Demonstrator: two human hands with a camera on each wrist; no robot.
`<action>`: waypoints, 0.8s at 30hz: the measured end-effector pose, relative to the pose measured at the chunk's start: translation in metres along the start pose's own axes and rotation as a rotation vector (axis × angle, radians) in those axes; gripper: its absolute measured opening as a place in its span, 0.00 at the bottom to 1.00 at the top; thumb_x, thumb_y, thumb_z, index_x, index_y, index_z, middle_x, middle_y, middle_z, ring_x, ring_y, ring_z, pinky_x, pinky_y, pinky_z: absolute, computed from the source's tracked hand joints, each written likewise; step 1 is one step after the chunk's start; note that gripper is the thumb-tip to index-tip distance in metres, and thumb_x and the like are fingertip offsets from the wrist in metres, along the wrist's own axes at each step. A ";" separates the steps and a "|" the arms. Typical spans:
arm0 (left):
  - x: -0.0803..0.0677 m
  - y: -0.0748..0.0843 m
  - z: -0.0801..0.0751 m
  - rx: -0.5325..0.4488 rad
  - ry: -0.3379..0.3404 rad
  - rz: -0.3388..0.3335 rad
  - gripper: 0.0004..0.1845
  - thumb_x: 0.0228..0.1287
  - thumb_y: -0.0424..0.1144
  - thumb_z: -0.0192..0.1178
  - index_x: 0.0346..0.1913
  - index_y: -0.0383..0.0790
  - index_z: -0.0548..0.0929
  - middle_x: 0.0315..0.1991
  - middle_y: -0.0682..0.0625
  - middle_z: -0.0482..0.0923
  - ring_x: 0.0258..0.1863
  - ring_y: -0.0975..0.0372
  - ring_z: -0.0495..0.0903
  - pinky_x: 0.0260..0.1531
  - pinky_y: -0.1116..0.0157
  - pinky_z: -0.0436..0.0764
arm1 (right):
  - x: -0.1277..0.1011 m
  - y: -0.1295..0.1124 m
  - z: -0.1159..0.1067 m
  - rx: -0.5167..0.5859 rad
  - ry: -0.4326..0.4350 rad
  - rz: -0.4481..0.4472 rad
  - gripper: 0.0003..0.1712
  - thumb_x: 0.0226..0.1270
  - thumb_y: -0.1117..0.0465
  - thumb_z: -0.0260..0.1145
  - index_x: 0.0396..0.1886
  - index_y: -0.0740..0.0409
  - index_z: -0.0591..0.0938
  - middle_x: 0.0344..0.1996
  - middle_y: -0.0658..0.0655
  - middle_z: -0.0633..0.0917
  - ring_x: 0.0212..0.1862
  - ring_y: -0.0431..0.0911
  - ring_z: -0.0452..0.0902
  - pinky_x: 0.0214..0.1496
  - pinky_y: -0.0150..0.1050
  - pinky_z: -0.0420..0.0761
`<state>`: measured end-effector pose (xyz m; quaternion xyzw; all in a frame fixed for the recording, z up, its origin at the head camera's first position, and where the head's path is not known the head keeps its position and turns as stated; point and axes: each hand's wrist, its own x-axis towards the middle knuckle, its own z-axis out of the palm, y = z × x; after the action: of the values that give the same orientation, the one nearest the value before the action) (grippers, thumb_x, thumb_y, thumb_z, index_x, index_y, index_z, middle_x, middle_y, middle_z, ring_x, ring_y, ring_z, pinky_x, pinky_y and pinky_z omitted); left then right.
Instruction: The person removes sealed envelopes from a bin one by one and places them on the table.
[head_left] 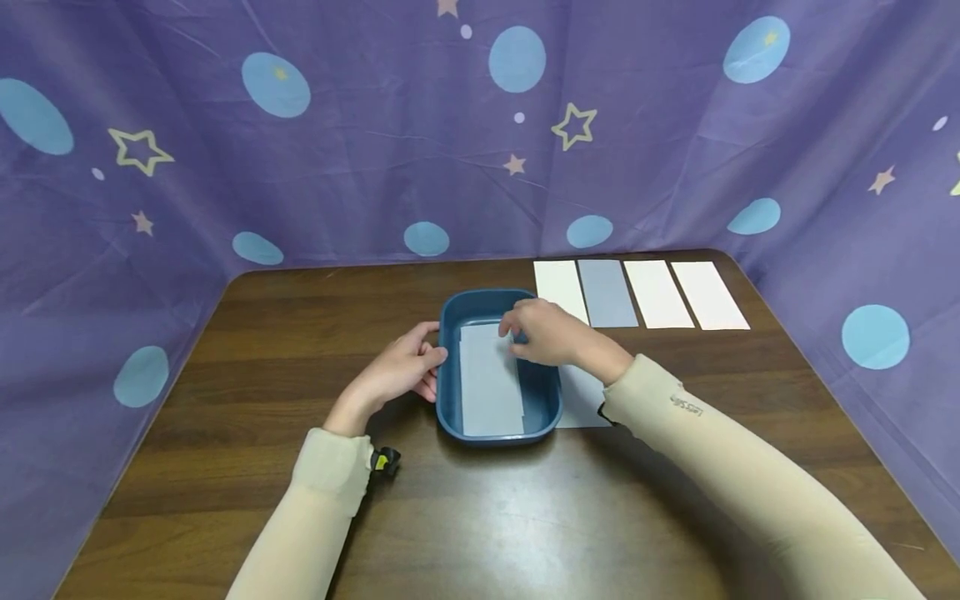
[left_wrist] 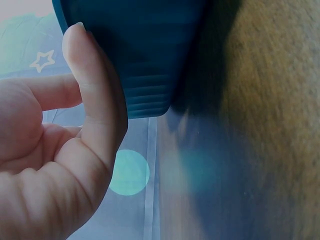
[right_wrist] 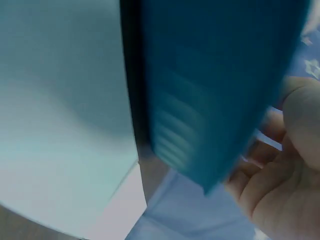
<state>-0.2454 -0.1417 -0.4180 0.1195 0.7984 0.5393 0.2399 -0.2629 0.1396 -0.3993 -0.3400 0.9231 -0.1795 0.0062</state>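
Note:
A deep blue rectangular tray [head_left: 551, 408] with rounded corners stands on the table. Pale bluish paper sheets [head_left: 491, 392] lie inside it, stacked with slightly offset edges. My left hand [head_left: 401, 367] holds the tray's left wall, thumb at the rim and the other fingers along the outside; the left wrist view shows the ribbed outer wall [left_wrist: 145, 90]. Over the tray's far right part hovers my right hand [head_left: 543, 333], fingers bent and thumb apart from them, with nothing visible between. The right wrist view shows that hand [right_wrist: 280, 185] partly behind the tray's wall.
A pale sheet [head_left: 581, 400] lies right of the tray, partly under my right forearm. Along the table's far right edge are a row of white sheets [head_left: 658, 296] and a grey-blue sheet [head_left: 607, 296]. A purple patterned curtain [head_left: 360, 183] hangs behind the brown table [head_left: 315, 317].

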 end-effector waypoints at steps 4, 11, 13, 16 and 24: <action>-0.001 -0.002 -0.001 0.001 0.001 -0.003 0.34 0.84 0.36 0.53 0.84 0.37 0.53 0.38 0.37 0.76 0.22 0.58 0.83 0.28 0.61 0.91 | 0.013 -0.005 0.014 -0.090 -0.128 0.039 0.17 0.70 0.62 0.75 0.55 0.64 0.89 0.50 0.62 0.87 0.52 0.53 0.85 0.56 0.47 0.87; 0.000 0.002 0.000 0.009 0.003 0.004 0.33 0.84 0.36 0.53 0.84 0.37 0.54 0.36 0.40 0.76 0.22 0.58 0.83 0.29 0.60 0.91 | 0.021 -0.007 0.024 -0.150 -0.110 0.122 0.19 0.70 0.62 0.74 0.57 0.64 0.87 0.50 0.63 0.86 0.50 0.53 0.84 0.54 0.48 0.88; 0.000 0.002 0.000 0.011 0.005 0.002 0.33 0.84 0.36 0.53 0.84 0.37 0.54 0.36 0.41 0.75 0.22 0.58 0.83 0.29 0.60 0.91 | 0.021 -0.007 0.024 -0.151 -0.104 0.137 0.19 0.70 0.61 0.74 0.58 0.64 0.86 0.50 0.63 0.86 0.50 0.53 0.83 0.55 0.48 0.87; 0.000 0.002 0.000 0.011 0.006 -0.006 0.34 0.84 0.37 0.53 0.84 0.37 0.54 0.36 0.41 0.75 0.22 0.58 0.83 0.29 0.59 0.91 | 0.022 -0.006 0.025 -0.139 -0.101 0.143 0.19 0.70 0.62 0.74 0.57 0.64 0.87 0.50 0.63 0.87 0.52 0.53 0.83 0.56 0.49 0.87; 0.000 -0.001 0.000 0.004 0.005 -0.011 0.34 0.84 0.37 0.53 0.84 0.38 0.53 0.37 0.39 0.76 0.22 0.58 0.83 0.28 0.61 0.90 | 0.026 -0.003 0.020 -0.006 -0.074 0.168 0.18 0.68 0.62 0.77 0.55 0.63 0.89 0.46 0.61 0.87 0.50 0.52 0.80 0.53 0.47 0.86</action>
<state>-0.2456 -0.1417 -0.4185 0.1144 0.8007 0.5366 0.2405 -0.2783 0.1149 -0.4140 -0.2678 0.9481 -0.1628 0.0542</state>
